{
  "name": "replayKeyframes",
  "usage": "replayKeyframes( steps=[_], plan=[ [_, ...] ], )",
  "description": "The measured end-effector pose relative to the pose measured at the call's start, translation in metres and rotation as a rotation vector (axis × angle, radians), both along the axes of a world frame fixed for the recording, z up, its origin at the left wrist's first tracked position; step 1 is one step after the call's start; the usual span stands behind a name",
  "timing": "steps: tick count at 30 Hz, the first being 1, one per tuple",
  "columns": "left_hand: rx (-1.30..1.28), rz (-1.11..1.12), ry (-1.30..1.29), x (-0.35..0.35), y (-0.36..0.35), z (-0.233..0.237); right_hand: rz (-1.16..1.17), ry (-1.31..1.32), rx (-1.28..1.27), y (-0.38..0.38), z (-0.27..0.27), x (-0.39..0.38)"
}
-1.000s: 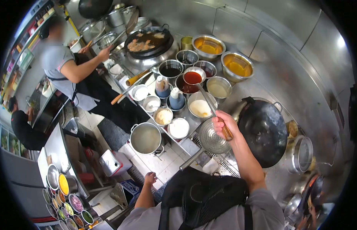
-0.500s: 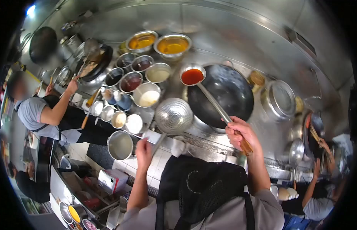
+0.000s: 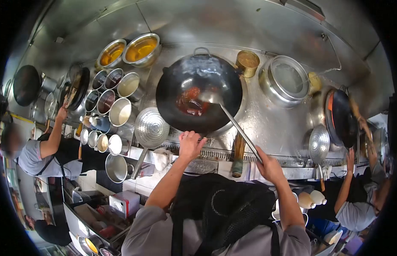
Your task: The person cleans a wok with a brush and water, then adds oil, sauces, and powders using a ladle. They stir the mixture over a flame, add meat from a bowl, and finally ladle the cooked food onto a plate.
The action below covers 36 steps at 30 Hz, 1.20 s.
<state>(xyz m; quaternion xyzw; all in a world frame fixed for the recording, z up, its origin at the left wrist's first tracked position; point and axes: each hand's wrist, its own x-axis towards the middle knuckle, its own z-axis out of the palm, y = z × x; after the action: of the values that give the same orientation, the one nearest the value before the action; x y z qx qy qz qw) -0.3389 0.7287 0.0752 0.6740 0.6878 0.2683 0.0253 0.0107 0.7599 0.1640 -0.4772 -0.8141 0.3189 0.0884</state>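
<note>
A large black wok [image 3: 173, 98] sits on the steel range, with red sauce [image 3: 192, 102] spread on its bottom. My right hand [image 3: 269, 164] is wrapped round the handle of a long metal ladle [image 3: 241, 131], whose bowl rests inside the wok by the sauce. At the wok's near rim my left hand [image 3: 191, 145] has its fingers curled; what they grip is hard to make out. Left of the wok lies a perforated strainer [image 3: 151, 128], its handle pointing toward me.
Sauce pots [image 3: 120, 112] and two bowls of yellow liquid [image 3: 141, 50] stand at left. A lidded pot [image 3: 288, 81] and a tin [image 3: 248, 63] are at right. Co-workers handle woks on both sides; a bamboo brush [image 3: 238, 158] stands by the near edge.
The ladle has moved down into the wok, and its red sauce is now in the wok. My left hand has gone from beside the pot to the wok's near rim. The view has shifted right.
</note>
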Motion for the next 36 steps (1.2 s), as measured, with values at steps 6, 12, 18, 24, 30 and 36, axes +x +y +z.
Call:
replayKeyframes(
  steps=[6,12,18,24,30,36],
  plan=[
    [0.06,0.036,-0.026,0.008,0.003,-0.004,-0.047,0.197,0.074,0.0,-0.04,0.017],
    [0.075,0.069,-0.035,0.01,0.005,-0.006,-0.294,0.235,0.347,0.12,-0.07,-0.043],
    [-0.016,0.137,-0.054,0.01,0.0,-0.012,-0.302,0.009,0.19,0.246,-0.071,-0.049],
    [-0.029,0.156,-0.175,0.012,-0.007,-0.004,-0.369,-0.161,0.463,0.23,-0.119,0.02],
    [0.214,0.277,-0.442,0.003,-0.032,0.005,-0.614,-0.12,0.471,0.154,-0.105,0.062],
    [0.149,0.336,-0.427,-0.033,-0.075,0.005,-0.743,0.131,0.045,0.18,-0.09,0.087]
  ],
)
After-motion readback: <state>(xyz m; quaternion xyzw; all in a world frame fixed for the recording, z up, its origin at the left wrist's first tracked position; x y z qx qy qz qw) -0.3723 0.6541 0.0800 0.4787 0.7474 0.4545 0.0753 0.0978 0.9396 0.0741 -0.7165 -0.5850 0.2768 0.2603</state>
